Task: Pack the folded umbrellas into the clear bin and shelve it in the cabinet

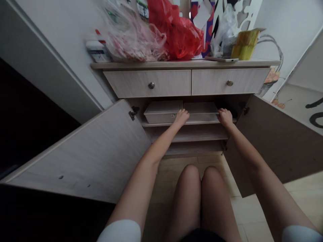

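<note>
Two pale, translucent plastic storage boxes stand side by side on the upper shelf of an open cabinet. My left hand (182, 118) is closed at the left end of the right-hand storage box (202, 116), close to the gap between the two. At its opposite end my right hand (225, 117) has its fingers curled over the edge. The left-hand storage box (160, 117), with a small latch on its front, sits just left of my left hand. What the boxes hold cannot be made out.
Both cabinet doors, left (85, 151) and right (275, 144), stand swung out beside my arms. Two drawers (166, 85) are above. On the cabinet top lie a red plastic bag (181, 37), a clear bag (133, 37), a white bottle (97, 51) and a yellow tape roll (243, 45).
</note>
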Available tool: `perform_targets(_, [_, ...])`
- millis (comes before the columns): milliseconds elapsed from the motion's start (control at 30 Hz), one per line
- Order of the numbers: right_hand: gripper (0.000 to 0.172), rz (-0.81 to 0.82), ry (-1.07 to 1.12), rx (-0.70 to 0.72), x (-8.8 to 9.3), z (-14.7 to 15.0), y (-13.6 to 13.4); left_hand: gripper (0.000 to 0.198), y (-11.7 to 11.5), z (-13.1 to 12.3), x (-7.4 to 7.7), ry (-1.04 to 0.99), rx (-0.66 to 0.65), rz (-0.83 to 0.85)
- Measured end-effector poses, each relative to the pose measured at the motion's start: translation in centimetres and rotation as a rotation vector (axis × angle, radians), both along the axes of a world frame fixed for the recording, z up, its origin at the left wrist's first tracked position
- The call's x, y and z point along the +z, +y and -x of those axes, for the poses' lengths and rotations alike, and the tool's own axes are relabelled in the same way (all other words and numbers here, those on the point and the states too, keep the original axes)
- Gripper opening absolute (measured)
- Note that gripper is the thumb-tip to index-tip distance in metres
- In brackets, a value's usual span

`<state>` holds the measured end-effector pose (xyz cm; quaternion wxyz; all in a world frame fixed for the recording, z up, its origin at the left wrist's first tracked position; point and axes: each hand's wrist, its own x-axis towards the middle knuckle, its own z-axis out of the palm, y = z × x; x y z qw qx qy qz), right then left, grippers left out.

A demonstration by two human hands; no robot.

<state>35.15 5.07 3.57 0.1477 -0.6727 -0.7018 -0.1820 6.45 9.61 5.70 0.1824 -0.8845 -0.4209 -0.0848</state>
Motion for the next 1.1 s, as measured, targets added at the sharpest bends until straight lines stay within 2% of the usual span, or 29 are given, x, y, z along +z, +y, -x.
perform_targets(133, [0.028, 0.094, -0.088, -0.029, -0.1, -0.3, 2.1, 0.029, 2.0, -0.4, -0.1, 0.042, 0.000, 0.020])
perform_targets(267, [0.028, 0.126, -0.111, -0.008, -0.5, -0.7, 3.1, 0.029, 3.0, -0.2, -0.4, 0.027, 0.016, 0.033])
perform_targets(467, [0.027, 0.147, -0.107, -0.026, -0.7, -0.6, 3.7, 0.029, 3.2, -0.3, -1.0, -0.007, 0.055, 0.051])
perform_targets(600, [0.029, 0.179, -0.098, -0.065, -0.1, -0.1, 3.1, 0.029, 2.7, -0.6, -0.7, -0.012, 0.056, 0.048])
perform_targets(833, [0.029, 0.139, -0.067, -0.079, 1.2, -0.7, -0.9, 0.033, 0.0, 0.6, 0.6, -0.048, 0.011, 0.024])
perform_targets(967, [0.028, 0.091, -0.037, 0.026, 1.1, -1.0, -4.8, 0.032, -3.4, 2.1, 0.0, -0.153, -0.069, -0.008])
perform_targets(1100, [0.025, 0.054, -0.012, 0.085, -0.1, -0.7, -9.4, 0.028, -7.9, 4.0, -1.1, -0.198, -0.103, -0.007])
